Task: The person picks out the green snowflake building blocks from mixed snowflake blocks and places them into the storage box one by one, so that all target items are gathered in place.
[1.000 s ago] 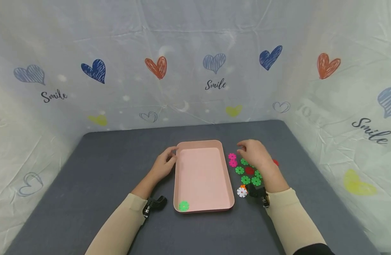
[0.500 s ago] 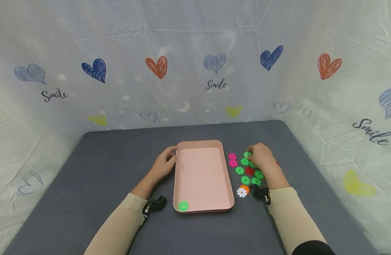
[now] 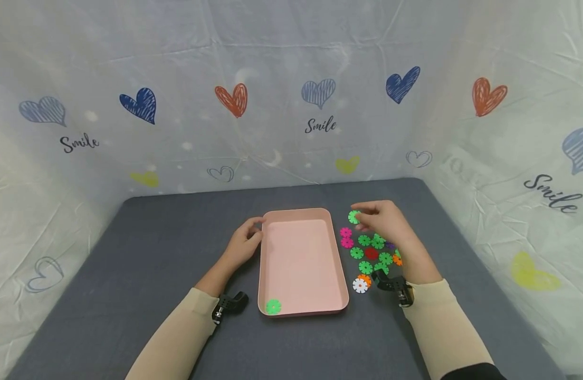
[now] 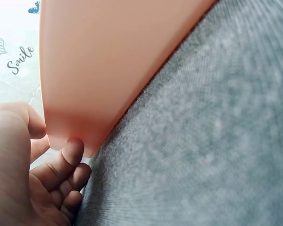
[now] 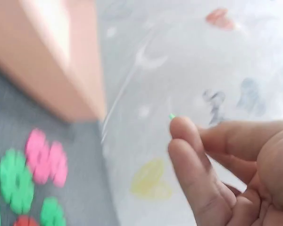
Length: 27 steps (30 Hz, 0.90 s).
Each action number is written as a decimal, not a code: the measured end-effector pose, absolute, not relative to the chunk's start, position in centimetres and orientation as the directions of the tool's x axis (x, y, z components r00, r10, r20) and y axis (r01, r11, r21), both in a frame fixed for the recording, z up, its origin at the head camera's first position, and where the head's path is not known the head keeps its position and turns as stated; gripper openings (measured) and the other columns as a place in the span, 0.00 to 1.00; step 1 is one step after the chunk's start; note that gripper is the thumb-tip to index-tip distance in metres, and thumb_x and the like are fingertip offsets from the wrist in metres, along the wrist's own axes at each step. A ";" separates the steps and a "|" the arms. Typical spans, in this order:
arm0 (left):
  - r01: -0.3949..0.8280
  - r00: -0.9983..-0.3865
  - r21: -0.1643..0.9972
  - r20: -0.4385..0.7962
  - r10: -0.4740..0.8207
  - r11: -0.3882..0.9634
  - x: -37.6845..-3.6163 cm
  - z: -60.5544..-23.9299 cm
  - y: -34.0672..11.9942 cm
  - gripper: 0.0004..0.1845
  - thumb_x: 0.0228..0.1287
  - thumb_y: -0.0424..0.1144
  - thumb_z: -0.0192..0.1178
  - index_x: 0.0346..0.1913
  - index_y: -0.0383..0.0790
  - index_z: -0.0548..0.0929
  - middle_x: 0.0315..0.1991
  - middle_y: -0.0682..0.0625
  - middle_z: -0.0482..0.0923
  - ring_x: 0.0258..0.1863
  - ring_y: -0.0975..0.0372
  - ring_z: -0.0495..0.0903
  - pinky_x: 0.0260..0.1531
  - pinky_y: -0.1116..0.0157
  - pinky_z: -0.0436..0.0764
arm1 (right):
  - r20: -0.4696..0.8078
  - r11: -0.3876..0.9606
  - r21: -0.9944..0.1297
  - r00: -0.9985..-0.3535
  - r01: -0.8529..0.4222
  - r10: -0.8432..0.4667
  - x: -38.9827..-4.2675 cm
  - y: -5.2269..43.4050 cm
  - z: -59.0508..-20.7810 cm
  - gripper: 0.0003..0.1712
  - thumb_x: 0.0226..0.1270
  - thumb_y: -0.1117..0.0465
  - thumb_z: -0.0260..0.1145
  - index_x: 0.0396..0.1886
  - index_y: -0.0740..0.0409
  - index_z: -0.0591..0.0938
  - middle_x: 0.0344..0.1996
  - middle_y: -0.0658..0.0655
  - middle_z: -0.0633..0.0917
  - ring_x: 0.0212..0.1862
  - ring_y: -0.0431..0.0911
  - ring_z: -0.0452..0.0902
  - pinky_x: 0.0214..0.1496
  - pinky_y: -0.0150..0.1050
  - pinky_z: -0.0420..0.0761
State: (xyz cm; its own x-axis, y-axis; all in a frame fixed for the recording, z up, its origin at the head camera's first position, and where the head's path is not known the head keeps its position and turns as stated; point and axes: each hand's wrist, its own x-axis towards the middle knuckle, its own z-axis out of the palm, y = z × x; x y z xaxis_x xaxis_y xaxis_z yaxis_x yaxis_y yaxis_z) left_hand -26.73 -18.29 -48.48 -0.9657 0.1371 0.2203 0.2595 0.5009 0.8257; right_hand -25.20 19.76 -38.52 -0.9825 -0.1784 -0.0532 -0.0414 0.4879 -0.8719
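Observation:
A pink tray lies on the grey table, with one green flower-shaped disc in its near left corner. My left hand grips the tray's far left corner; its fingers curl against the tray's wall. My right hand is lifted right of the tray's far end and pinches a green disc, only whose edge shows past the fingers in the right wrist view. Below it lies a pile of discs: green, pink, red, orange, and white.
A white cloth with hearts and "Smile" print walls the table at the back and both sides. A black wrist mount sits near the tray's near left corner. Bare grey tabletop stretches left of the tray.
My right hand came down on the pile, took a green disc and lifted it up and left toward the tray's far end. The left hand has stayed on the tray.

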 end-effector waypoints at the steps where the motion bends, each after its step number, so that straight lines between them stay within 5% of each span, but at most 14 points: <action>1: 0.255 -0.967 0.827 0.218 0.133 0.501 -26.7 -48.5 -18.3 0.23 0.71 0.33 0.51 0.67 0.41 0.77 0.28 0.49 0.77 0.24 0.58 0.71 0.29 0.60 0.70 | -0.059 0.448 -0.894 -0.982 -0.028 -0.181 -25.0 19.5 -38.1 0.24 0.77 0.59 0.64 0.68 0.62 0.79 0.51 0.66 0.86 0.46 0.55 0.87 0.50 0.48 0.84; 5: 0.244 -0.970 0.835 0.209 0.126 0.493 -26.7 -48.4 -18.3 0.23 0.70 0.33 0.52 0.66 0.42 0.78 0.24 0.50 0.72 0.20 0.59 0.67 0.26 0.62 0.68 | -0.076 0.284 -0.959 -0.979 0.019 -0.192 -23.9 18.2 -36.8 0.25 0.77 0.62 0.64 0.70 0.63 0.77 0.61 0.66 0.81 0.49 0.48 0.87 0.51 0.40 0.84; 14: 0.240 -0.971 0.846 0.200 0.135 0.477 -26.6 -48.3 -18.4 0.24 0.69 0.33 0.52 0.68 0.43 0.77 0.21 0.52 0.69 0.18 0.63 0.63 0.24 0.63 0.66 | 0.004 0.169 -0.984 -0.955 -0.057 -0.298 -21.5 15.0 -35.3 0.28 0.72 0.67 0.67 0.70 0.64 0.76 0.62 0.63 0.81 0.57 0.57 0.83 0.57 0.45 0.81; 21: 0.245 -0.969 0.845 0.202 0.141 0.475 -26.7 -48.3 -18.6 0.24 0.69 0.33 0.52 0.68 0.43 0.77 0.21 0.52 0.69 0.17 0.63 0.62 0.23 0.64 0.66 | 0.093 0.040 -0.993 -0.942 -0.112 -0.323 -20.4 12.2 -35.6 0.25 0.66 0.68 0.72 0.63 0.66 0.82 0.42 0.64 0.83 0.45 0.53 0.88 0.51 0.46 0.84; 27: 0.236 -0.971 0.846 0.189 0.145 0.478 -26.7 -48.4 -18.5 0.24 0.71 0.33 0.52 0.69 0.43 0.76 0.21 0.51 0.69 0.17 0.63 0.63 0.24 0.63 0.66 | 0.025 0.065 -0.996 -0.906 -0.058 -0.422 -19.4 9.2 -36.9 0.23 0.66 0.69 0.71 0.61 0.68 0.82 0.37 0.61 0.86 0.42 0.51 0.88 0.50 0.48 0.84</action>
State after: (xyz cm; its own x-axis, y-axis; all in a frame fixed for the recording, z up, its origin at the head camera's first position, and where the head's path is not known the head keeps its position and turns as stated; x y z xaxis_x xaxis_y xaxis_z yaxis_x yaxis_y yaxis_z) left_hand -26.65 -18.52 -48.38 -0.9711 0.1454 0.1892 0.2363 0.4783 0.8458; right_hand -19.37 9.22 -36.90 -0.9062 -0.4221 0.0253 -0.0579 0.0646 -0.9962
